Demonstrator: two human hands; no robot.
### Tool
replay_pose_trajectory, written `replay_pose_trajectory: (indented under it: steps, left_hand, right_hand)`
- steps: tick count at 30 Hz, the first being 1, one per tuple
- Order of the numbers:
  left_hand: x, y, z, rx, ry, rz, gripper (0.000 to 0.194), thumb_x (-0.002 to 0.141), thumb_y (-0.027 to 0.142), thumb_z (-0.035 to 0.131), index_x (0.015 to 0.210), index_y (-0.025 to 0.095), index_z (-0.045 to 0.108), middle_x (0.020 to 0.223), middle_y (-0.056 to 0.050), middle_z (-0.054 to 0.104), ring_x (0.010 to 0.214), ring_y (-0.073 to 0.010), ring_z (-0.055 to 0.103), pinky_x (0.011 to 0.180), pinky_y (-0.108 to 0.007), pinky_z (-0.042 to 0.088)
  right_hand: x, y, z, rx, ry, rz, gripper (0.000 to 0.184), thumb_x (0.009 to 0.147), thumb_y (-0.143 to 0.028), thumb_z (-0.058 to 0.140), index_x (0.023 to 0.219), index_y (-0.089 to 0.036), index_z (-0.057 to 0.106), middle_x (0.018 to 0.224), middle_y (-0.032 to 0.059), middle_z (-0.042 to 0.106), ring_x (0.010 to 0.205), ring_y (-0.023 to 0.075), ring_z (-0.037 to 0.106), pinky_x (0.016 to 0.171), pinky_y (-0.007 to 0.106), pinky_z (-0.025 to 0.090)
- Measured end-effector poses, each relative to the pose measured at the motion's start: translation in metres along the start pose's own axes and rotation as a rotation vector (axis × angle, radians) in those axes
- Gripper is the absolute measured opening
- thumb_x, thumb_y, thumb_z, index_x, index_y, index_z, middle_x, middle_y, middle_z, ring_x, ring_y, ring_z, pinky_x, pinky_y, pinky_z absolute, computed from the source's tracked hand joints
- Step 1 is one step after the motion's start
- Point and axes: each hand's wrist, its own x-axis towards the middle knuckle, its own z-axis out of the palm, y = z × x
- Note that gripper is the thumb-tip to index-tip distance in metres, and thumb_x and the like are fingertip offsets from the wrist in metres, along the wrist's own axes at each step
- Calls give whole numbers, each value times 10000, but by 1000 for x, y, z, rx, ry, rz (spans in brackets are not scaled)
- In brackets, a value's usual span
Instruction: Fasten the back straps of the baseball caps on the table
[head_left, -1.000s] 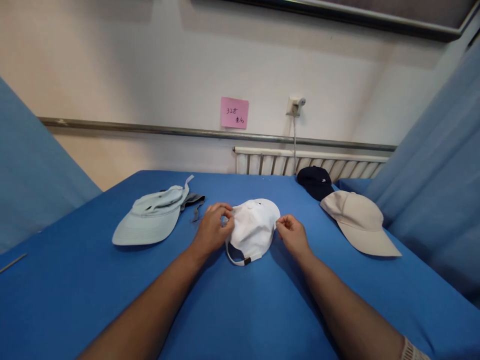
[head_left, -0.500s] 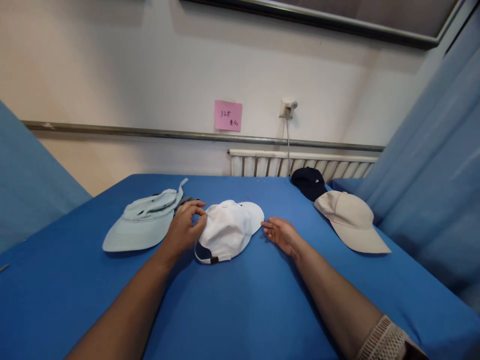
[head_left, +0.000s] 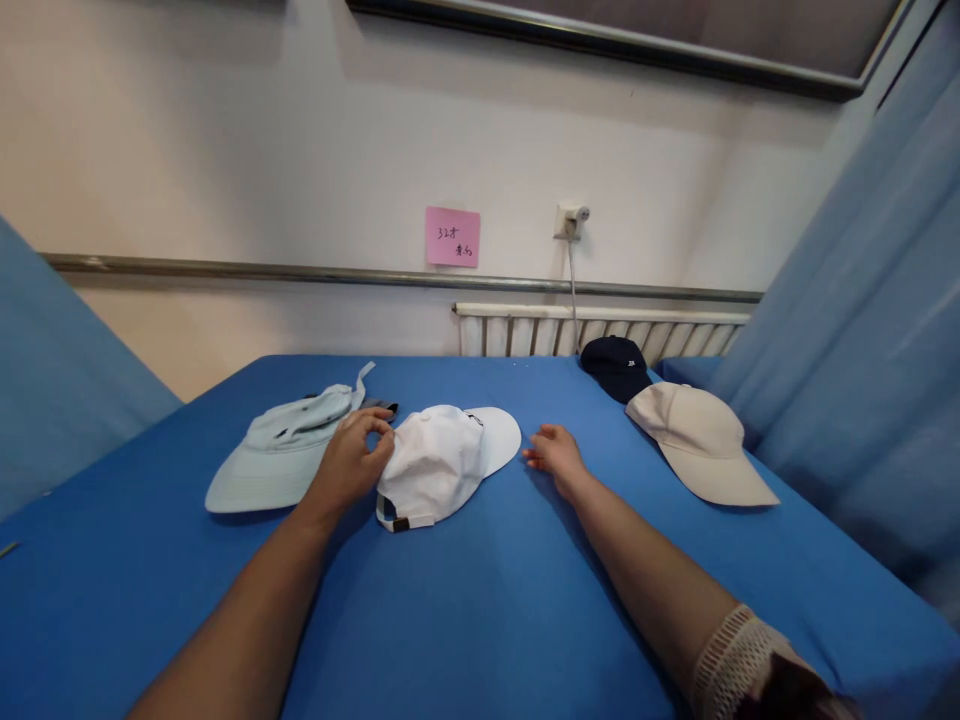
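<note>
A white cap (head_left: 442, 460) lies on the blue table (head_left: 480, 600), brim pointing away to the right and its back strap toward me. My left hand (head_left: 349, 465) pinches the cap's left side between thumb and fingers. My right hand (head_left: 553, 453) rests on the cloth just right of the brim, fingers loosely spread, holding nothing and not touching the cap.
A pale blue-grey sun hat (head_left: 289, 450) lies left of the white cap, close to my left hand. A beige cap (head_left: 701, 440) and a navy cap (head_left: 616, 365) sit at the right rear. Blue curtains (head_left: 862, 330) flank the table; a radiator (head_left: 600, 330) is behind.
My right hand let go of the white cap and opened onto the cloth. My left hand pulled the cap leftward and turned it, so the brim now shows on the right.
</note>
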Motion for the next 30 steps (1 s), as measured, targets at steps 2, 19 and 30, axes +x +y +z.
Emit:
replay_pose_trajectory:
  steps: [2,19,30]
  left_hand:
    - [-1,2,0,-6,5,-4,125,739,322,500,688,224,558,1149,-101,657,1099,-288,588,997,-443,439]
    - [-5,-1,5,-201,131,-221,150,786,341,524,792,209,595,1207,-88,657,1025,-249,635,881,-374,507]
    - [-19,14,29,-90,41,-45,268,792,366,553,969,186,643,1076,-94,674,1033,-263,612,930,-404,483]
  right_hand:
    - [9,-4,9,3,-35,43,322,712,-190,678,994,-198,523,839,47,627,583,152,662,475,248,501]
    - [2,-8,-13,58,-283,138,221,680,-227,756,645,-154,550,456,-75,415,385,38,320,352,157,216]
    - [-72,-2,-27,75,-393,341,115,767,-165,690,792,-152,578,613,15,621,516,108,590,492,203,495]
